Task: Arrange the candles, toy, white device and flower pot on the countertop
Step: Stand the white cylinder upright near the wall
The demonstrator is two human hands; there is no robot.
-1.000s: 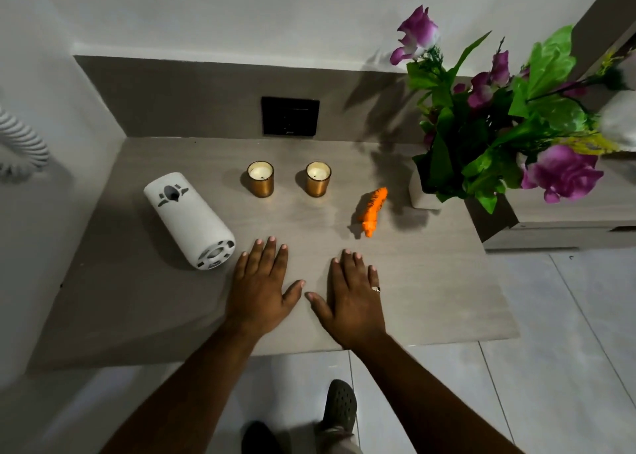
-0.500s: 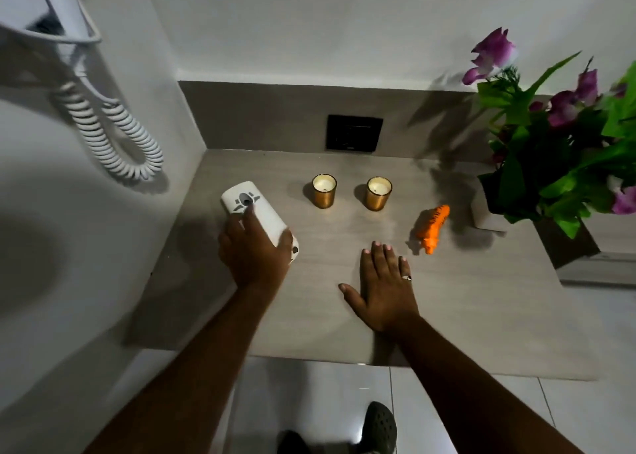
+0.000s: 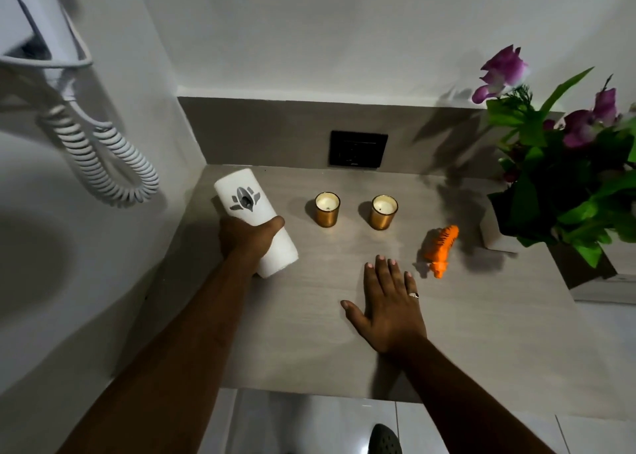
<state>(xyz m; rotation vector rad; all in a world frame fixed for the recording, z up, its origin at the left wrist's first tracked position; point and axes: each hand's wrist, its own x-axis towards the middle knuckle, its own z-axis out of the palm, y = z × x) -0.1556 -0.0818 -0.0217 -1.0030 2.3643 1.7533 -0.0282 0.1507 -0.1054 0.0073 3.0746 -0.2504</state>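
At countertop's (image 3: pixel 309 333) left, white device (image 3: pixel 254 223) now tilted up

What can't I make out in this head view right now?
- Left hand fingers: hidden behind the white device.
- Flower pot: mostly covered by leaves; its right side is hidden.
- Black wall plate: markings too dark and small.
- Wall-mounted hair dryer: cut off by the left edge, blurred.

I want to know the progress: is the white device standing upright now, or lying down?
Tilted, not yet upright: the left hand grips the white device, its top raised toward the wall.
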